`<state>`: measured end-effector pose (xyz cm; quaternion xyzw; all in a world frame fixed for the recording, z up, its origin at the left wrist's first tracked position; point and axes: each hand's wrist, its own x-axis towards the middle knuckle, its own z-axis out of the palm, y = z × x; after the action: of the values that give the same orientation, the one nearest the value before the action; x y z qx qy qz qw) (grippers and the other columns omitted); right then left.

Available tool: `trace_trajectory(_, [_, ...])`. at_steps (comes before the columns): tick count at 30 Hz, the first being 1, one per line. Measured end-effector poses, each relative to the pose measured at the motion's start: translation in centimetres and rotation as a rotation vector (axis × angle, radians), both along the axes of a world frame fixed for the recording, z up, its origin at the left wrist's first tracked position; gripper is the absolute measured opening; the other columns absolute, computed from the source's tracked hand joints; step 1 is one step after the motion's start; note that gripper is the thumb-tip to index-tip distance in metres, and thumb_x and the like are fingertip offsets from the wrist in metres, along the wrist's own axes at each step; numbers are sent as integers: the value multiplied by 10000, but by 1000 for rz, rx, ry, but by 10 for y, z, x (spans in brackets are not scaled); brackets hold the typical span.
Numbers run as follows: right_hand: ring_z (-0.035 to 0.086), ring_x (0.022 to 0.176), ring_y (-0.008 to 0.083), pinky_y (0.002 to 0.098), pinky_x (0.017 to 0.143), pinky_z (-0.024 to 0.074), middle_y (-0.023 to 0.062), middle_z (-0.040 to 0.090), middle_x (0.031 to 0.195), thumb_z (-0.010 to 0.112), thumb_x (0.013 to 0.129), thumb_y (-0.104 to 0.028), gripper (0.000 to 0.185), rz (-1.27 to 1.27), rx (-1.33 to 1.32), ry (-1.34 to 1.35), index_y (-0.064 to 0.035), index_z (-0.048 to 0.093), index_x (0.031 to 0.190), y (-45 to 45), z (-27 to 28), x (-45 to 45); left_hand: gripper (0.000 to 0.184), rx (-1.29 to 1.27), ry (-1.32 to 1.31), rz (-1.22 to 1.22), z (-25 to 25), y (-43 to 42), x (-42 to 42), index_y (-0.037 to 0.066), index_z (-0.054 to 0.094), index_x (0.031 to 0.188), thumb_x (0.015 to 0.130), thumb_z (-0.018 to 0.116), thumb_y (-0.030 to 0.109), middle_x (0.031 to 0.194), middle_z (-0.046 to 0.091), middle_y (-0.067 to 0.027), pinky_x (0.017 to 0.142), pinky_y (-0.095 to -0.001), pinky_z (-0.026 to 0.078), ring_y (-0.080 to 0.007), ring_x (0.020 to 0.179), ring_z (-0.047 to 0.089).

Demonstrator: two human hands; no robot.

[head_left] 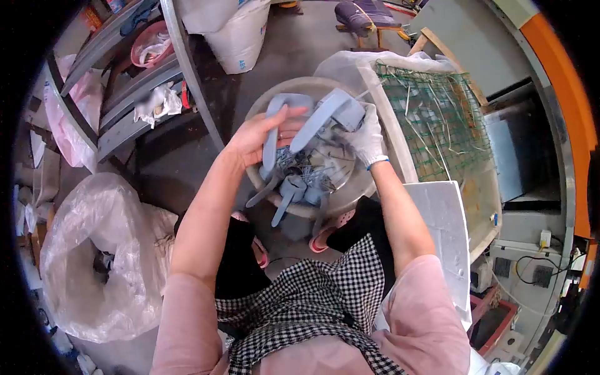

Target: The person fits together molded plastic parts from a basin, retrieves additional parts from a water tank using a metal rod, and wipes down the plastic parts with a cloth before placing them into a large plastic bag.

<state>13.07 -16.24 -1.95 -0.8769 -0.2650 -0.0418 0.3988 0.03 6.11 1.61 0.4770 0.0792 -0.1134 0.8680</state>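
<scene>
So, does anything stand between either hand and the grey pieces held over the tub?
Nothing visible blocks them: the left hand holds the left piece, the right hand the right piece. Only the right hand's white glove comes between.

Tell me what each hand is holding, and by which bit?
The left hand holds a grey part by its long strip. The right hand, gloved, holds a second grey part by its boxy end.

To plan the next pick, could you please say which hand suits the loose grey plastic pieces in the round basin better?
Likely the bare left hand: it looks nearer the loose grey plastic pieces than the white-gloved right hand, though both hold other pieces.
</scene>
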Motion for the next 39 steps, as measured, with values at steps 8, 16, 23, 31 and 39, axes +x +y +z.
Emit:
trace_trajectory(8, [571,1056,333,395,888,469,178,561,1145,829,580,-129,687,106,23,-133,-60,473,1164,5,-13,4,534,37,-23,26,4,-15,0,-112,470,1238,951,519,336,1129,611,-220,927,-337,481,-272,1036,619])
trace_trajectory(16, [514,1146,358,392,945,441,202,512,1227,753,616,-34,603,202,26,10,-41,499,1163,7,-18,-2,425,49,72,32,5,-21,-3,-78,565,1131,944,543,302,998,653,-158,793,-296,525,-214,916,645])
trace_trajectory(23, [484,1163,214,330,945,436,118,456,1313,747,696,-61,714,576,524,785,-57,414,1328,-26,42,8,280,502,-4,90,1,-15,-6,2,635,961,876,649,268,623,510,29,553,-228,389,-79,583,489])
trace_trajectory(31, [574,964,157,278,841,464,63,635,1051,734,687,-105,559,413,342,729,-39,555,1212,-21,-4,15,253,808,-113,-94,-12,-38,-17,-9,659,893,798,750,207,719,595,18,604,-250,419,-58,674,511])
trace_trajectory(39, [592,919,148,276,813,483,73,644,1023,711,691,-133,561,376,269,744,-42,558,1223,-28,8,23,287,1043,-280,-74,-14,-52,-15,-1,653,959,790,749,210,758,633,-53,664,-288,454,-105,705,538])
